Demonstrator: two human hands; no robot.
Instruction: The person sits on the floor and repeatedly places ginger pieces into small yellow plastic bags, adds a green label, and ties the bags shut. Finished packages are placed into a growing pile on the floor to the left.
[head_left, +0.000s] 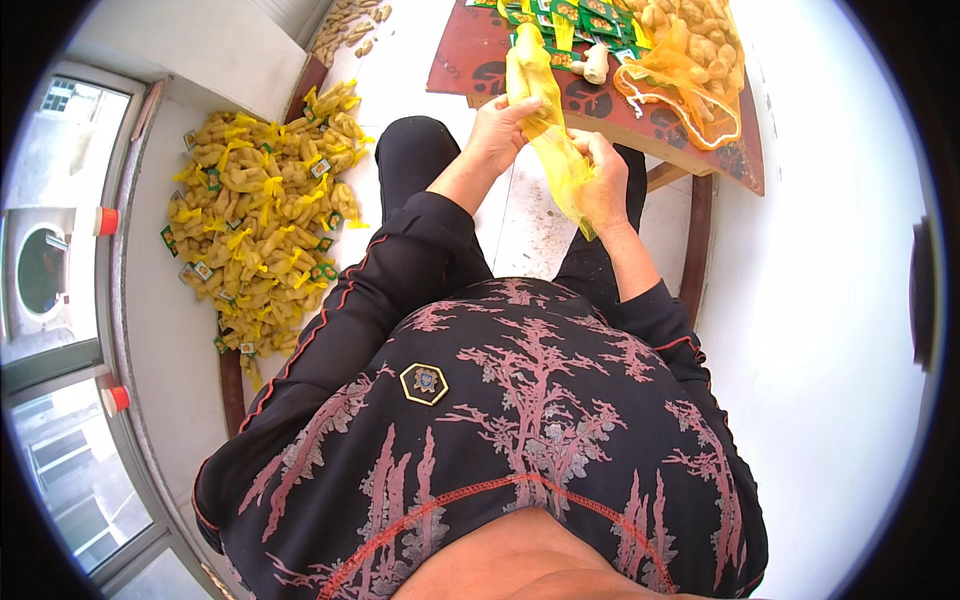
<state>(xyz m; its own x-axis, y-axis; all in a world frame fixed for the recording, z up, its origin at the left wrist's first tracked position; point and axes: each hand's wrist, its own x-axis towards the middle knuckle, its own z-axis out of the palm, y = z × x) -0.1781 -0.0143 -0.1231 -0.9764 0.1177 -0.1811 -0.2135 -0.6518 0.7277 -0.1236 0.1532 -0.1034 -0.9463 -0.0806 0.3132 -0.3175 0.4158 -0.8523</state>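
Note:
Both my hands hold one yellow mesh net bag (556, 154) over the front edge of the table. Pieces of what looks like ginger root (531, 64) fill its far end. My left hand (501, 133) pinches the net just below the root, thumb on top. Nearer my body, my right hand (602, 174) grips the loose tail of the net, which hangs past the palm. A short, bare piece of ginger (595, 64) lies on the table beside the filled end.
Green printed labels with yellow nets (600, 22) lie across the reddish board table (465, 56). At right, loose ginger (701, 37) spills from an orange mesh bag (682, 97) with a white drawstring. Bagged ginger (262, 217) is heaped at left, by the window (67, 225). More roots (349, 26) lie beyond.

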